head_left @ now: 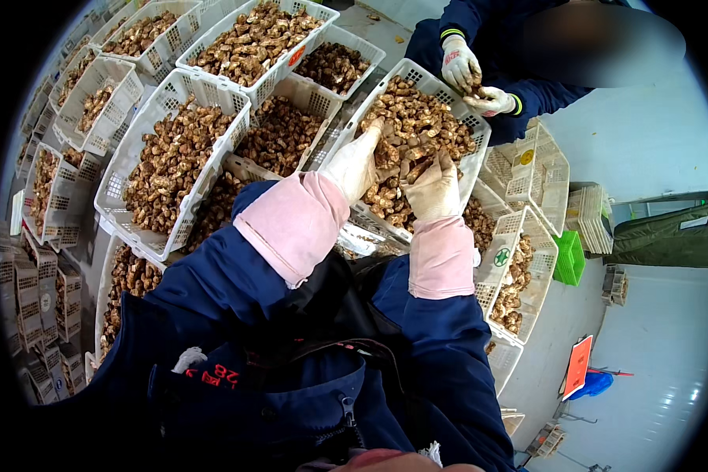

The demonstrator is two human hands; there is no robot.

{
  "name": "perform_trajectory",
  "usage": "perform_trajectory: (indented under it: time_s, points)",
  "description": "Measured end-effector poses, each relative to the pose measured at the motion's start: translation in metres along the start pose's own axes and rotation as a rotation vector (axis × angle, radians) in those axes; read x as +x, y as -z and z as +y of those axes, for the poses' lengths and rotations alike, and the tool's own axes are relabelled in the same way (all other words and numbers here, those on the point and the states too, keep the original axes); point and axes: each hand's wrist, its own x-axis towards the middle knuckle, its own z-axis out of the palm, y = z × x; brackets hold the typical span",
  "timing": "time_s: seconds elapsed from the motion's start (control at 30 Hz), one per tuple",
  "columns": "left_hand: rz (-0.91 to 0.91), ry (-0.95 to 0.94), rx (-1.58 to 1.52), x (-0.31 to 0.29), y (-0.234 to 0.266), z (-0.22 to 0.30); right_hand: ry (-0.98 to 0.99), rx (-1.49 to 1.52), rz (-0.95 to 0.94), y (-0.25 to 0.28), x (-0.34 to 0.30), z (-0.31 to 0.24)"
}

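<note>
A white perforated crate (473, 161) heaped with brown, pale-stemmed mushrooms (417, 110) stands in front of me. Both my hands wear soiled whitish gloves with pink cuffs. From the left, my left hand (356, 164) reaches over the heap, its fingers curled against a mushroom (386, 154). Close by on the right, my right hand (434, 191) has its fingers closed on a dark mushroom (418, 167). The heap partly hides the fingertips of both hands. Across the crate, a co-worker's gloved hands (480, 90) hold a mushroom.
More white crates of mushrooms (173, 153) stand to my left, some stacked. Another filled crate (515, 275) is close on my right, near stacked crates (539, 177) and a green basket (569, 258). The co-worker's dark sleeve (554, 96) reaches in from the far side.
</note>
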Motion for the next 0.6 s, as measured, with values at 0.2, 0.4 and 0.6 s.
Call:
perform_trajectory:
  time_s: [0.2, 0.4, 0.6]
  points:
    - [0.030, 0.002, 0.026, -0.009, -0.008, 0.010, 0.049, -0.134, -0.006, -0.001, -0.001, 0.006]
    - [-0.012, 0.044, -0.196, 0.006, -0.003, -0.011, 0.277, -0.326, 0.176, -0.009, -0.006, 0.016]
    - [-0.003, 0.150, -0.336, -0.008, -0.018, -0.008, 0.501, -0.963, -0.052, -0.016, -0.012, 0.035]
